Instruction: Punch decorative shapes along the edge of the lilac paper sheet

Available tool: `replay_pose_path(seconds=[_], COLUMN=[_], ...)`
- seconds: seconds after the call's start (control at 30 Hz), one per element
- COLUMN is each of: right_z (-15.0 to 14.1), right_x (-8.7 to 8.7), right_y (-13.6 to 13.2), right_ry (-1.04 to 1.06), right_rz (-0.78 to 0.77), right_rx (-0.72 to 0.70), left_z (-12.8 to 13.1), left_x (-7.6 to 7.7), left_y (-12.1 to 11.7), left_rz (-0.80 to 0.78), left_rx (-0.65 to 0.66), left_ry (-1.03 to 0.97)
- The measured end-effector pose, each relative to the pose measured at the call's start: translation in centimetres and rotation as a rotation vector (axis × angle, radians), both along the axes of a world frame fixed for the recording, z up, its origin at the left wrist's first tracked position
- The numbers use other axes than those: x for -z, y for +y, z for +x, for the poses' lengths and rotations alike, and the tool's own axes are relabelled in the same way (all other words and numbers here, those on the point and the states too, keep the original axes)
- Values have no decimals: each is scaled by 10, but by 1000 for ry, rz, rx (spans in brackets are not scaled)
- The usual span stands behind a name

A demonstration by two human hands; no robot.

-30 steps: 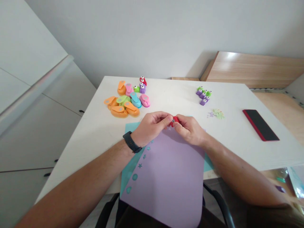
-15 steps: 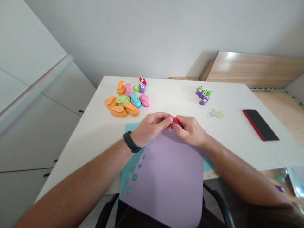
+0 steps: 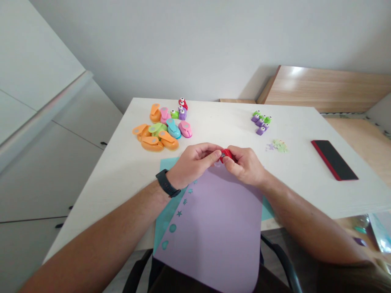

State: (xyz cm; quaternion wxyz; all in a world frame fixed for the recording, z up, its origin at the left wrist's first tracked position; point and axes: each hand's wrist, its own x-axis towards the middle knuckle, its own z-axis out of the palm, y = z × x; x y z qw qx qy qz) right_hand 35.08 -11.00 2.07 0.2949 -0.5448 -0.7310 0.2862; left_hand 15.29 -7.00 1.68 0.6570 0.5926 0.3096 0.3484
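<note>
A small red paper punch (image 3: 226, 153) sits between my hands at the far edge of a purple sheet (image 3: 222, 228). My left hand (image 3: 197, 162), with a dark watch band at its wrist, pinches the punch's left side between thumb and fingers. Around its right side my right hand (image 3: 247, 166) is closed, the thumb in front. The fingers hide much of the punch and the sheet's edge there. Along the sheet's slanted left edge runs a row of cut-out shapes, among them a star and a circle. Beneath it lies a turquoise sheet (image 3: 167, 163).
Large orange, pink, green and blue punches (image 3: 169, 140) cluster at the table's back left, beside small eyed ones (image 3: 182, 114). Several small green and purple punches (image 3: 260, 121) stand back right, with paper cut-outs (image 3: 280, 146) before them. A black, red-edged flat object (image 3: 334, 160) lies far right.
The red punch has turned and shifted slightly to the right in my hands. The purple sheet and the other things on the table look the same.
</note>
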Motion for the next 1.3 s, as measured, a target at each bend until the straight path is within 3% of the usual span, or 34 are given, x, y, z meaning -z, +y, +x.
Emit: replay_pose_path(seconds=[0.3,0.83,1.3], right_z=[-5,-5,-3], right_x=[1,0,1], right_y=[-2,-1,-1], right_ry=[14,18,55], right_rz=[-1,-36,-54], right_rx=[-13,5,-22], left_z=[-1,-2,-2], left_x=[4,0,5], left_y=[2,1,1], left_rz=[-53,9,-12], left_rx=[84,38,82], left_ry=[-35,0,-26])
